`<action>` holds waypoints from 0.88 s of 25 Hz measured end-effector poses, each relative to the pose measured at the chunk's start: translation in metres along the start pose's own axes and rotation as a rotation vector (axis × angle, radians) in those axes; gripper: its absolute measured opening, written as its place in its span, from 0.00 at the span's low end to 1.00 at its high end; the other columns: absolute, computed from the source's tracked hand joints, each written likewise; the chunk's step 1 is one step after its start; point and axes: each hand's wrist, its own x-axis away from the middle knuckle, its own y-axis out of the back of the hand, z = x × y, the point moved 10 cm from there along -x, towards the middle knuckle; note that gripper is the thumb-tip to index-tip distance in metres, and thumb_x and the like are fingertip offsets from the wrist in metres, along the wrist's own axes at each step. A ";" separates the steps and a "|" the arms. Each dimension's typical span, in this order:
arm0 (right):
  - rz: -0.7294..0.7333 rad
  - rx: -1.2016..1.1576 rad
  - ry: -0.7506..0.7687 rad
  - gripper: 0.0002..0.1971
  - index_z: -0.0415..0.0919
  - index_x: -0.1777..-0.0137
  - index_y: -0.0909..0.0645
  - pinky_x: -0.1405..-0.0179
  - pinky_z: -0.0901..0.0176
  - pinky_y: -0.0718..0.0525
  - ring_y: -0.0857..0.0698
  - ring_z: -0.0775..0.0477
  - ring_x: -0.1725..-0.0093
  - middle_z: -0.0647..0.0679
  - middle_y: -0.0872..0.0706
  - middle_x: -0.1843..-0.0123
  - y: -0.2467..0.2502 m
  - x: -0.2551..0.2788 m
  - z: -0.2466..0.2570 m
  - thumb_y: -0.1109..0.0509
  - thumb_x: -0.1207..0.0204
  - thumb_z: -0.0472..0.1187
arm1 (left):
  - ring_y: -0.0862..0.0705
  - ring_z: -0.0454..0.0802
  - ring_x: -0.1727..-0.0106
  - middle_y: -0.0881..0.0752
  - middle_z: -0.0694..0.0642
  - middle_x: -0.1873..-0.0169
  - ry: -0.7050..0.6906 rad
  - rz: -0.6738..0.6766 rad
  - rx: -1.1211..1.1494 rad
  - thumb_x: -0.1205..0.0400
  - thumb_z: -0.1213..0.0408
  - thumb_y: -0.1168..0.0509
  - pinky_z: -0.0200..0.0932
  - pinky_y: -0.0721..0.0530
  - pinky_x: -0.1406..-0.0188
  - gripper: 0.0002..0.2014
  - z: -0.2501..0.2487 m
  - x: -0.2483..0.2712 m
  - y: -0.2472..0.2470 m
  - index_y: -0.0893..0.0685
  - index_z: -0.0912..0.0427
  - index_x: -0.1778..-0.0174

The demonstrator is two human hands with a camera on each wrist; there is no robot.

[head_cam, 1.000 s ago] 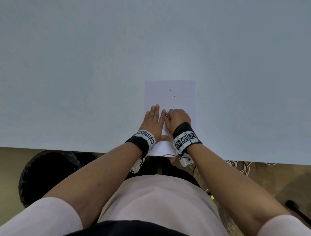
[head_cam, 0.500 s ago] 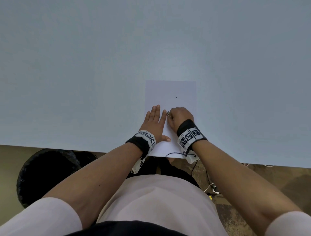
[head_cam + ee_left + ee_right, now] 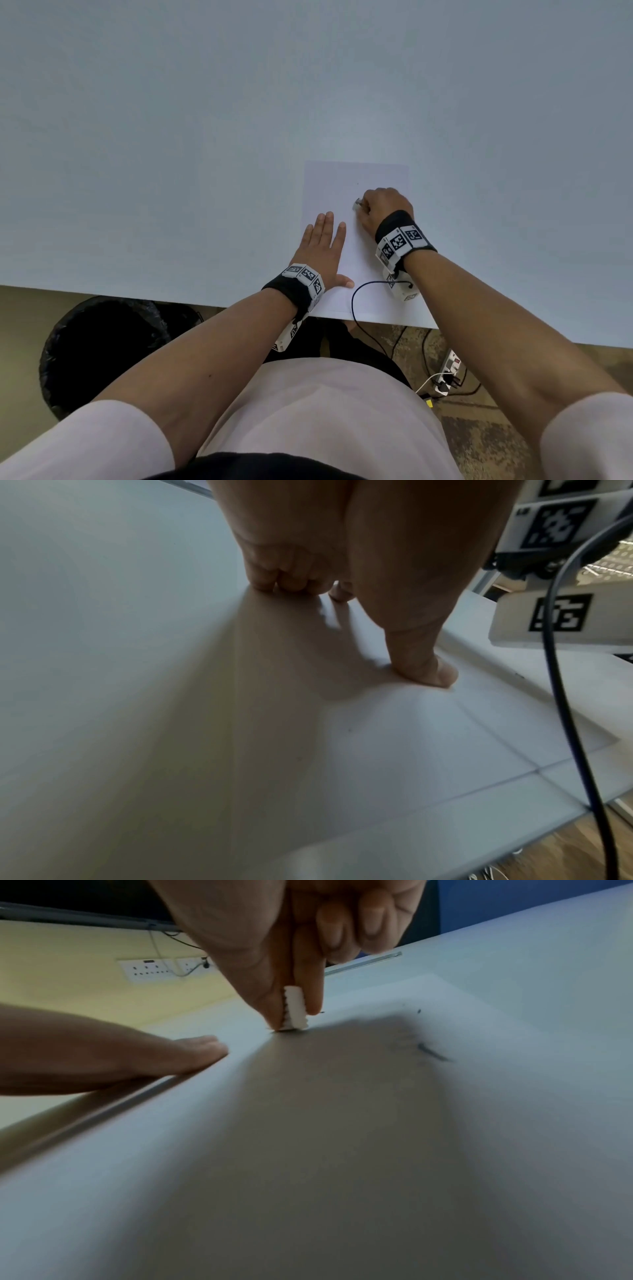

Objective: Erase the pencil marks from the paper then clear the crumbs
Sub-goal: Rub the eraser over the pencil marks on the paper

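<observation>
Two hands rest on a white rectangular sheet of paper (image 3: 356, 178) lying at the near edge of a pale grey table (image 3: 171, 137). The left hand (image 3: 320, 250) lies flat with straight fingers, pressing down the sheet's left side. The right hand (image 3: 382, 209), farther and to the right, pinches a small white ridged eraser (image 3: 294, 1007) between thumb and forefinger, its tip touching the paper. Dark pencil marks (image 3: 431, 1051) remain just right of the eraser.

pencil marks (image 3: 432, 1051) blurred, eraser (image 3: 294, 1009) perhaps half-hidden by fingers (image 3: 310, 961)
</observation>
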 end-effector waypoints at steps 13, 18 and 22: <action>0.021 -0.048 0.070 0.16 0.35 0.55 0.18 0.58 0.53 0.22 0.17 0.37 0.51 0.39 0.14 0.54 -0.011 0.011 0.030 0.42 0.18 0.46 | 0.70 0.65 0.17 0.70 0.69 0.19 -0.002 -0.007 0.028 0.25 0.31 0.38 0.58 0.68 0.20 0.60 0.002 -0.001 0.000 0.68 0.63 0.17; -0.032 -0.093 -0.168 0.15 0.39 0.55 0.18 0.57 0.53 0.20 0.16 0.36 0.51 0.40 0.13 0.54 -0.001 0.023 -0.042 0.40 0.19 0.49 | 0.71 0.64 0.18 0.71 0.68 0.19 0.006 0.007 0.013 0.26 0.31 0.36 0.58 0.68 0.19 0.61 0.001 0.001 0.000 0.70 0.62 0.17; -0.101 -0.192 -0.315 0.15 0.37 0.56 0.18 0.60 0.57 0.24 0.16 0.38 0.53 0.40 0.13 0.55 0.002 0.032 -0.069 0.40 0.19 0.48 | 0.71 0.65 0.17 0.71 0.68 0.19 0.004 0.015 0.015 0.26 0.30 0.37 0.58 0.67 0.19 0.61 0.000 0.000 0.000 0.70 0.63 0.17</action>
